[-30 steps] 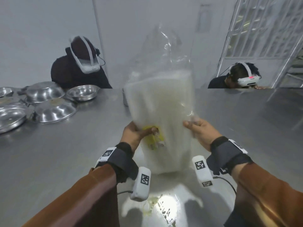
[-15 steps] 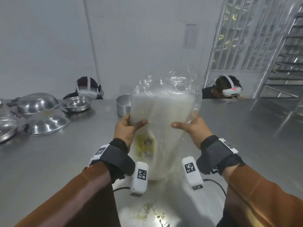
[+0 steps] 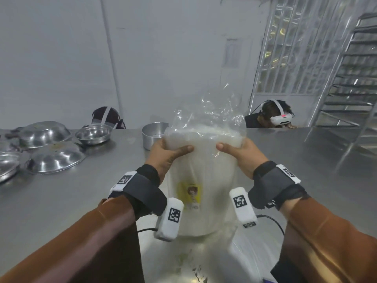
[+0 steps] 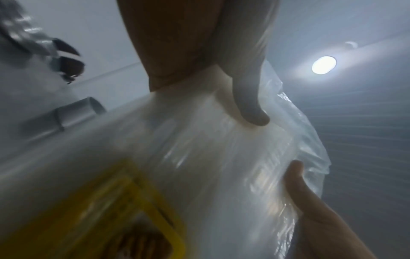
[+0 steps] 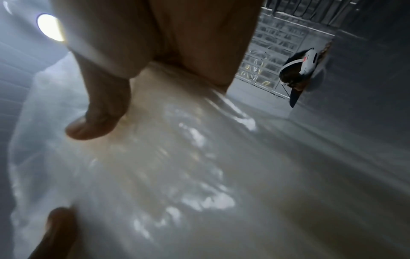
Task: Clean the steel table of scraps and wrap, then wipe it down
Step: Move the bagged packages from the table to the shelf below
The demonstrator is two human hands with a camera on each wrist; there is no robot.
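White walls and a barred window back a brushed steel tabletop [image 3: 61,201] that fills the head view. Both hands hold a tall clear plastic bag of white contents [image 3: 204,160] upright over the near middle of the tabletop; whether its base touches the steel cannot be told. The left hand [image 3: 165,156] grips the bag's left side near the top of the white fill, thumb across the front, fingers [image 4: 248,87] curled round it. The right hand [image 3: 242,156] grips the right side at the same height, its thumb also pressed on the front. A yellow printed label [image 3: 190,190] sits on the bag's front, below the hands. Crumpled loose plastic rises above the fill. Small scraps [image 3: 195,270] lie on the steel at the near edge. Behind the bag stands a round steel pot [image 3: 153,135]; to the far left lie several shallow steel bowls [image 3: 55,156]. Two people wearing white headsets [image 3: 279,119] are beyond the far edge.
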